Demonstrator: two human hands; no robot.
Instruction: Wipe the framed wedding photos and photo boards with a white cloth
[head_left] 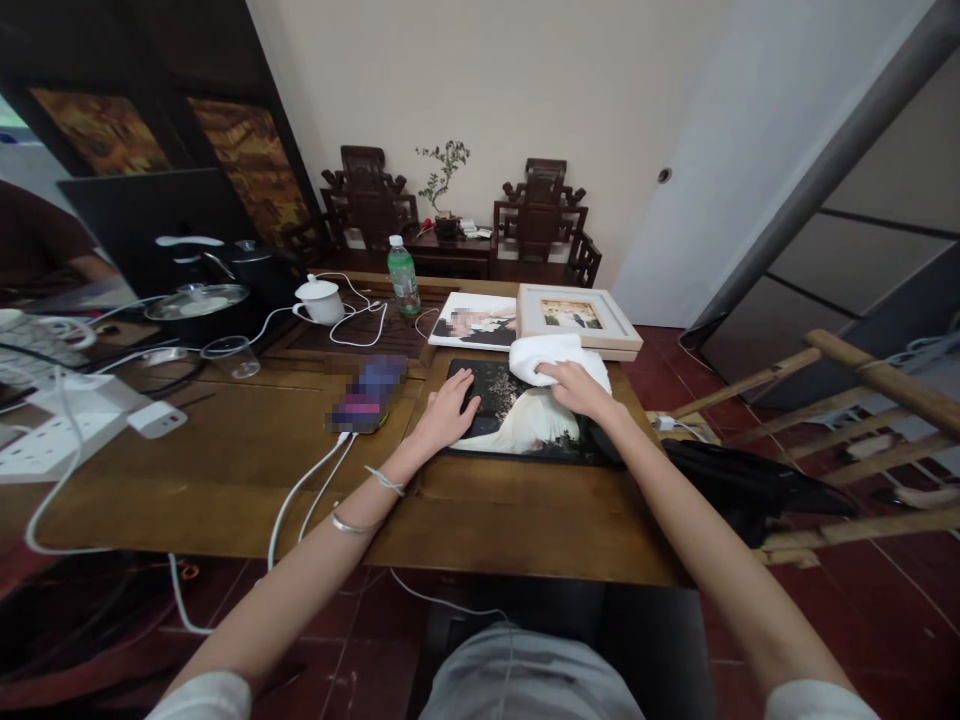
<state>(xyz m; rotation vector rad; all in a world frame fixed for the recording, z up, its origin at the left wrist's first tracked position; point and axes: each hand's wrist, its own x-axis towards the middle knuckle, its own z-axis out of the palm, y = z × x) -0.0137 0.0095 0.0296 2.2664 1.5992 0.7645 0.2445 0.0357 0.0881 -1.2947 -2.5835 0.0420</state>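
A dark photo print [517, 430] with a pale gown in it lies flat on the wooden table [525, 510] in front of me. My left hand [446, 410] rests on its left edge, fingers stretched and holding nothing. Bunched in my right hand [577, 388] is a white cloth [551, 355], pressed against the print's upper right part. The cloth and hand hide that corner. Just behind lie a white-edged photo panel [476, 318] and a light wooden picture frame [576, 312] with a small photo inside.
A phone [367, 392] with white cables lies to the left. Further left are a plastic cup [231, 356], a lidded white cup [318, 300], a black pot [199, 312] and a power strip [71, 430]. A green-labelled bottle [403, 277] stands behind. Wooden rails [885, 380] are at right.
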